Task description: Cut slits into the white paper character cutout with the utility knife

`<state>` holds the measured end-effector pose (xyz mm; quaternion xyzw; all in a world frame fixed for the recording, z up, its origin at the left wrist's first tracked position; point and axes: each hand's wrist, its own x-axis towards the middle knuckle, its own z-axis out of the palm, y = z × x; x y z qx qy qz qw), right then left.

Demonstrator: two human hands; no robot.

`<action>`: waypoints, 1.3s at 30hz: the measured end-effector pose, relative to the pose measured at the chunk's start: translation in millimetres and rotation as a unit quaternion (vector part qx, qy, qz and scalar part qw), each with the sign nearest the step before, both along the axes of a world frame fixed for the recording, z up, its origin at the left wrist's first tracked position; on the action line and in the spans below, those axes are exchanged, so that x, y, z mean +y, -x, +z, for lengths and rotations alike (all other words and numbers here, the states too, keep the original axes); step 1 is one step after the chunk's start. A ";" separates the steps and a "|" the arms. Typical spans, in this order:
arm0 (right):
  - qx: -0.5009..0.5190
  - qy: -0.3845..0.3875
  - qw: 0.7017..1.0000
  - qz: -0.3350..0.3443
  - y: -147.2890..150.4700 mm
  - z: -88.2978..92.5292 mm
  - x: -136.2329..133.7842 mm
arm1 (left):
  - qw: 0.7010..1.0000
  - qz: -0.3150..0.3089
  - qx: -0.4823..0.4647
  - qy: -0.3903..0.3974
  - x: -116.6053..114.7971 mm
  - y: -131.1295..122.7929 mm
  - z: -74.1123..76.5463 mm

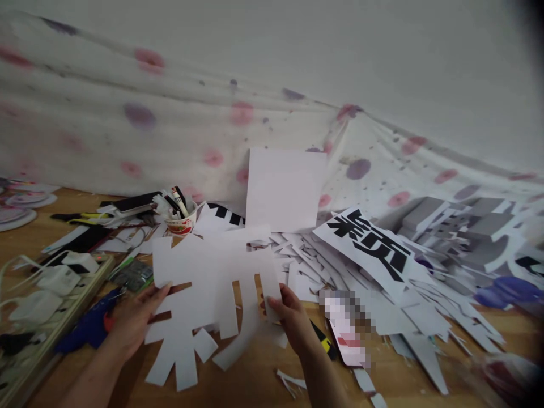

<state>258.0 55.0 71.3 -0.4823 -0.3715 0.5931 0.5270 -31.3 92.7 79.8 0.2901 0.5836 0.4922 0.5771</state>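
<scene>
A large white board cut-out, shaped like a written character with slots and splayed legs, is held up above the wooden table. My left hand pinches its left side near two notches. At the opposite edge, my right hand grips the cut-out with the thumb on its front face. Behind my right hand lies a yellow and black utility knife, partly hidden by the wrist. Beside the knife is a phone with a blurred screen. A blue tool, partly covered by my left forearm, rests on the table.
White offcuts pile up on the right, under a sheet printed with a black character. A blank white board leans against the spotted cloth. A power strip with plugs and a cup of pens stand left.
</scene>
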 end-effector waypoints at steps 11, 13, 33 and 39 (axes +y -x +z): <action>-0.104 0.025 0.987 0.123 10.6 1.7 -6.2 | 0.997 0.059 0.039 -0.009 -6.4 10.3 8.5; -0.095 0.015 0.984 0.153 12.3 1.1 -7.3 | 0.997 0.062 0.043 -0.007 -8.5 9.6 12.4; -0.107 0.068 0.992 -0.002 17.5 -1.7 3.4 | 1.000 0.017 0.009 0.017 6.8 19.4 -19.9; -0.206 0.034 0.978 0.018 16.8 4.3 1.6 | 0.999 0.028 0.024 -0.006 11.3 16.5 -24.6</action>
